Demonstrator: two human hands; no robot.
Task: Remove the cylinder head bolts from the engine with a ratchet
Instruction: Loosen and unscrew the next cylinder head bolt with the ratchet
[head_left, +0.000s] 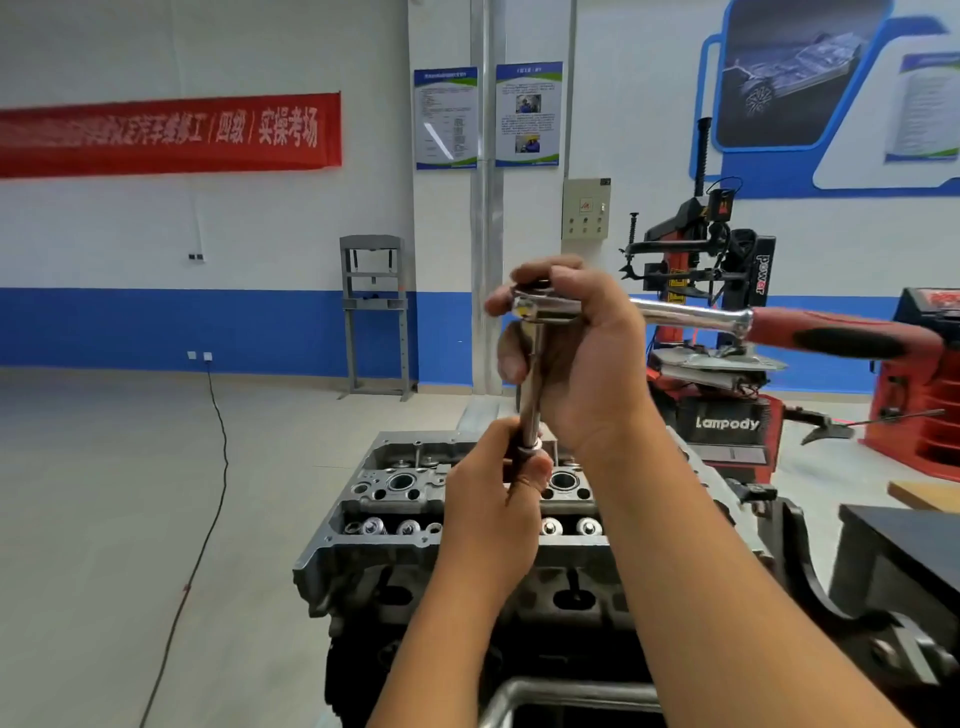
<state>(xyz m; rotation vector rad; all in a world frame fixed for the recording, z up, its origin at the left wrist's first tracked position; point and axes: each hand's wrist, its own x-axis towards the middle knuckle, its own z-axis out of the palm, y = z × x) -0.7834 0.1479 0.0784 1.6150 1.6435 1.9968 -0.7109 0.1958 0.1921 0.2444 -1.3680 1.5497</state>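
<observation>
A grey cylinder head sits on an engine block straight ahead, valve springs showing along its near row. Above it is a chrome ratchet with a red and black handle that points right. My right hand grips the ratchet's head from above. A long chrome extension bar hangs straight down from it. My left hand is curled round the dark lower end of that bar, just above the cylinder head. The bar's tip and any bolt under it are hidden by my left hand.
A red and black tyre changer stands close behind on the right. A grey shop press is by the back wall. A black cable runs across the floor at left. A dark bench corner is at right.
</observation>
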